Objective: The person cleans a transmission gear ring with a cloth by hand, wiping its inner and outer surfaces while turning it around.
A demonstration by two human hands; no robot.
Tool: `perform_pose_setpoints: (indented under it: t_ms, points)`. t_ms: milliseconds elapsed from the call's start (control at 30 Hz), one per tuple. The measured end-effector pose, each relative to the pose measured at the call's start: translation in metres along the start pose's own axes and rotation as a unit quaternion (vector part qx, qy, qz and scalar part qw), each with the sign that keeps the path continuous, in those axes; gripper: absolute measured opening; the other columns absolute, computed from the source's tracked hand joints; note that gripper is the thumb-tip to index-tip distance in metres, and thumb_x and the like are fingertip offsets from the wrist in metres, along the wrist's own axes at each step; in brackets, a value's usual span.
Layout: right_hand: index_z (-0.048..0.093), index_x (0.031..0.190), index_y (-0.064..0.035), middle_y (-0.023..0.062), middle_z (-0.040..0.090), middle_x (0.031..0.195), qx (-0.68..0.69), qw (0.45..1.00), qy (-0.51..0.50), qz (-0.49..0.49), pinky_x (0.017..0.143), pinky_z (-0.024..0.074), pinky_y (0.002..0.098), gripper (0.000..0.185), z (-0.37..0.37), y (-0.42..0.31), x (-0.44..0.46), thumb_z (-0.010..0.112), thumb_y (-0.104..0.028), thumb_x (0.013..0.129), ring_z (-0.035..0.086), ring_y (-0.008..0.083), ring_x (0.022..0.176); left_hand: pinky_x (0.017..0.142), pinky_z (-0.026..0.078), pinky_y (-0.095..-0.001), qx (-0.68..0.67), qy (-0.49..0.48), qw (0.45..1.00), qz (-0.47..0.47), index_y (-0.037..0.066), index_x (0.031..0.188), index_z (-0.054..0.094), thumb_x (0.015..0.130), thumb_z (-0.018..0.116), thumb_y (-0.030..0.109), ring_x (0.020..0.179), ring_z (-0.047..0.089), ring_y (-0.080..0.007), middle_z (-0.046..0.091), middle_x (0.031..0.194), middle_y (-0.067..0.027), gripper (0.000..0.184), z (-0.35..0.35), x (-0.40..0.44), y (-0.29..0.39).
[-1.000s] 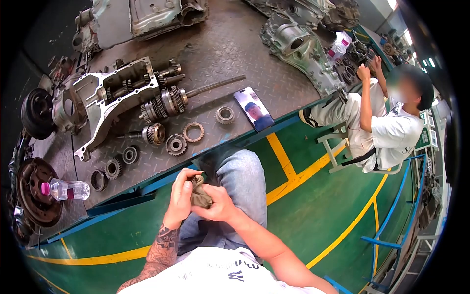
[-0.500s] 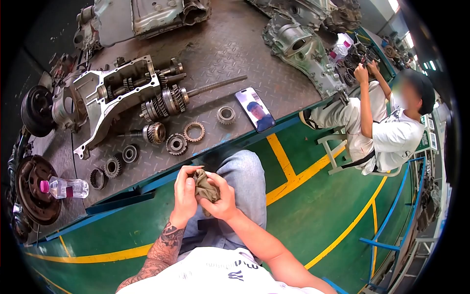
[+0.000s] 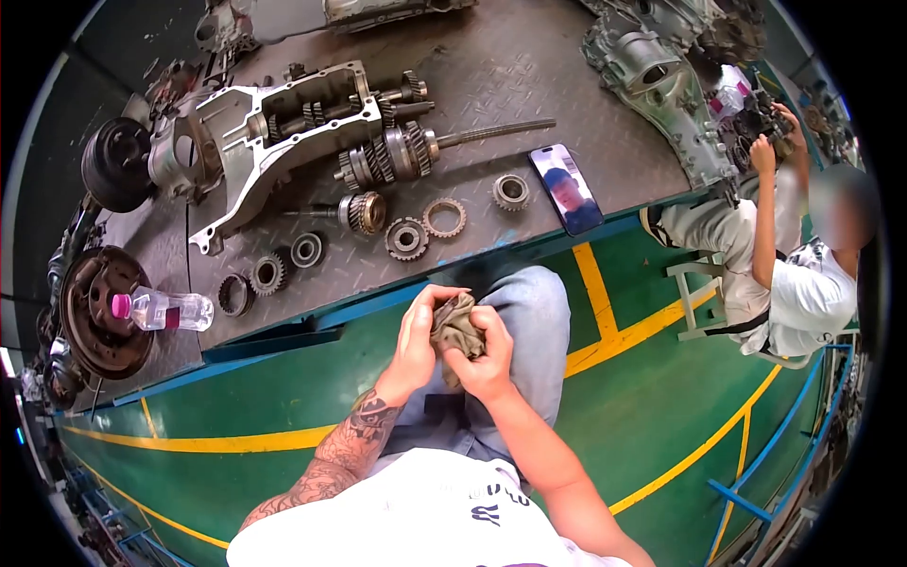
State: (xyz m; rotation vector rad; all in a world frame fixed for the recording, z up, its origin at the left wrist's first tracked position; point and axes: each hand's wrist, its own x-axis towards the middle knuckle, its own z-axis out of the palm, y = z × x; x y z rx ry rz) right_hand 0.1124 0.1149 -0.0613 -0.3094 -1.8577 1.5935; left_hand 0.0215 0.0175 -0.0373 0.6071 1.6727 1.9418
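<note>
Above my lap, a crumpled olive-brown rag [image 3: 459, 327] is bunched between both hands. My left hand [image 3: 414, 342] closes on its left side, and my right hand [image 3: 486, 355] wraps its right side with the thumb pressed in. Whether anything is inside the folds I cannot make out. Closest to my hands along the bench edge lie a toothed hub ring [image 3: 406, 239] and a bronze-coloured ring [image 3: 444, 217]. A small gear [image 3: 511, 193] sits farther right, beside a phone [image 3: 567, 191] whose screen shows a person.
An opened gearbox housing [image 3: 253, 180] and a gear shaft [image 3: 406, 154] lie on the steel bench [image 3: 614, 156]. A water bottle [image 3: 170, 310] rests by a rusty brake drum plate [image 3: 99, 333]. At right, a seated person [image 3: 803, 293] handles parts near another casing [image 3: 661, 104].
The whole view has shifted, so the bench and my hands appear farther right and higher. My hands still hold the rag, with its folds slightly rearranged.
</note>
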Motion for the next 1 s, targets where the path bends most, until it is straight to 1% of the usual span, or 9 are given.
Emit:
perform_pose_setpoints:
  t_ms: [67, 167, 267, 367, 467, 667, 767, 900, 1000]
  points:
    - [0.057, 0.11, -0.0029, 0.0131, 0.065, 0.101, 0.016, 0.998, 0.016, 0.056, 0.08, 0.0547, 0.035, 0.044, 0.003, 0.003, -0.007, 0.081, -0.003, 0.073, 0.066, 0.0242, 0.09, 0.098, 0.047, -0.0335, 0.0, -0.013, 1.0, 0.009, -0.004, 0.119, 0.061, 0.105, 0.032, 0.043, 0.107, 0.061, -0.0207, 0.065, 0.115, -0.0138, 0.057, -0.002, 0.002, -0.003]
    - [0.057, 0.125, -0.0038, 0.0123, 0.068, 0.105, 0.094, 0.991, 0.09, 0.029, 0.084, 0.0558, 0.0342, 0.056, 0.012, 0.002, -0.007, 0.082, -0.004, 0.075, 0.068, 0.0225, 0.093, 0.097, 0.047, -0.0336, -0.011, -0.011, 1.0, 0.0, -0.005, 0.119, 0.062, 0.103, 0.036, 0.039, 0.107, 0.061, -0.0211, 0.065, 0.114, -0.0141, 0.054, -0.002, 0.003, 0.0]
    - [0.054, 0.139, -0.0043, 0.012, 0.069, 0.108, 0.019, 0.999, 0.018, 0.042, 0.085, 0.0562, 0.0331, 0.07, 0.002, 0.0, -0.003, 0.082, -0.004, 0.075, 0.068, 0.0207, 0.093, 0.097, 0.047, -0.0337, 0.013, -0.028, 1.0, 0.004, -0.006, 0.118, 0.062, 0.101, 0.04, 0.036, 0.106, 0.062, -0.0216, 0.065, 0.113, -0.0141, 0.05, -0.005, 0.005, 0.002]
    - [0.048, 0.149, -0.0053, 0.0132, 0.069, 0.112, 0.021, 0.998, -0.031, 0.055, 0.084, 0.0566, 0.0334, 0.081, -0.003, -0.002, -0.001, 0.082, -0.005, 0.075, 0.068, 0.0207, 0.094, 0.097, 0.047, -0.0339, 0.066, -0.053, 0.996, 0.019, -0.006, 0.118, 0.062, 0.1, 0.043, 0.034, 0.105, 0.062, -0.0221, 0.065, 0.112, -0.0141, 0.048, -0.014, 0.006, 0.006]
    - [0.052, 0.142, -0.0048, 0.0133, 0.068, 0.11, 0.019, 0.999, -0.035, 0.025, 0.084, 0.0562, 0.0346, 0.074, -0.001, 0.003, -0.001, 0.082, -0.004, 0.075, 0.068, 0.0229, 0.095, 0.097, 0.047, -0.0341, 0.062, -0.051, 0.997, 0.003, -0.005, 0.119, 0.063, 0.099, 0.044, 0.033, 0.105, 0.062, -0.0228, 0.064, 0.111, -0.0141, 0.047, -0.017, 0.003, 0.008]
    - [0.055, 0.12, -0.0048, 0.0172, 0.065, 0.11, 0.007, 0.999, 0.029, -0.041, 0.083, 0.0553, 0.0381, 0.057, 0.006, 0.011, -0.002, 0.084, -0.003, 0.072, 0.068, 0.0304, 0.095, 0.1, 0.045, -0.0346, 0.054, -0.038, 0.997, 0.031, -0.004, 0.125, 0.061, 0.101, 0.049, 0.032, 0.111, 0.059, -0.0231, 0.061, 0.119, -0.0142, 0.045, -0.017, -0.001, 0.002]
    - [0.056, 0.116, -0.0044, 0.0188, 0.065, 0.113, 0.008, 0.999, 0.031, -0.041, 0.083, 0.0556, 0.0378, 0.053, 0.004, 0.011, -0.003, 0.085, -0.001, 0.071, 0.068, 0.0296, 0.096, 0.102, 0.044, -0.0345, 0.056, -0.036, 0.997, 0.046, -0.003, 0.128, 0.06, 0.101, 0.052, 0.033, 0.115, 0.057, -0.0229, 0.059, 0.123, -0.0138, 0.046, -0.017, -0.001, 0.0]
    - [0.058, 0.11, -0.0029, 0.0187, 0.066, 0.115, 0.058, 0.998, 0.009, 0.002, 0.085, 0.0557, 0.0352, 0.045, 0.001, 0.018, -0.009, 0.083, 0.002, 0.074, 0.068, 0.0262, 0.097, 0.105, 0.042, -0.0347, -0.009, -0.09, 0.995, 0.033, -0.002, 0.131, 0.059, 0.101, 0.055, 0.034, 0.118, 0.055, -0.0223, 0.057, 0.125, -0.0134, 0.047, -0.018, -0.003, 0.002]
    - [0.058, 0.113, -0.0038, 0.0167, 0.066, 0.116, 0.113, 0.993, -0.009, 0.036, 0.087, 0.0553, 0.0349, 0.045, -0.001, 0.023, -0.012, 0.085, -0.002, 0.076, 0.068, 0.0265, 0.098, 0.107, 0.042, -0.035, -0.068, -0.116, 0.991, 0.013, -0.001, 0.133, 0.058, 0.101, 0.056, 0.035, 0.12, 0.055, -0.0222, 0.056, 0.126, -0.0134, 0.048, -0.017, -0.004, 0.002]
